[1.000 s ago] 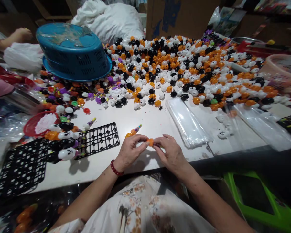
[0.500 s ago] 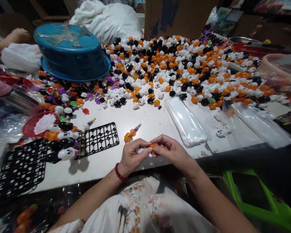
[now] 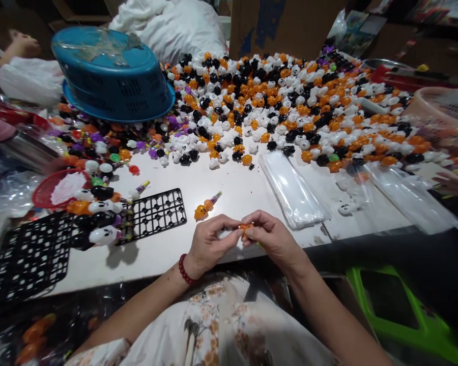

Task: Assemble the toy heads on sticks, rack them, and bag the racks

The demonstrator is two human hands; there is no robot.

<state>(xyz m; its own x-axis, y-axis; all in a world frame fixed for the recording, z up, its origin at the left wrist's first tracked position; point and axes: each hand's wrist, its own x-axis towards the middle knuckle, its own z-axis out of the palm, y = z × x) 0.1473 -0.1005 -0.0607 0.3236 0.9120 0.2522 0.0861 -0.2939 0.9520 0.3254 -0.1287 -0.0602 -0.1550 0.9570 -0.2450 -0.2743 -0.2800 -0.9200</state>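
Close to the table's front edge, my left hand (image 3: 209, 241) and my right hand (image 3: 275, 238) meet, fingertips pinched around a small orange plastic piece (image 3: 246, 230). Part of a white ghost-faced piece (image 3: 224, 233) shows inside my left hand; its joint with the orange piece is hidden by fingers. A bit of yellow-green peeks out below my right fingers. Just beyond my left hand lies an orange pumpkin toy (image 3: 202, 210) with a tube of coloured bits. Left of it, ghost-topped toys (image 3: 104, 235) rest on a black grid tray (image 3: 162, 214).
A large heap of orange, white and black heads (image 3: 275, 96) covers the back. Clear plastic bags (image 3: 292, 190) lie to the right. An upturned blue basket (image 3: 110, 81) stands back left, a red basket (image 3: 41, 192) before it. Another person's hand (image 3: 456, 180) shows at right, another (image 3: 25, 44) at left.
My fingers have shifted slightly right and turned the orange piece, and a yellow-green bit now shows beneath. The other person's hand at right has come further into view, fingers spread.
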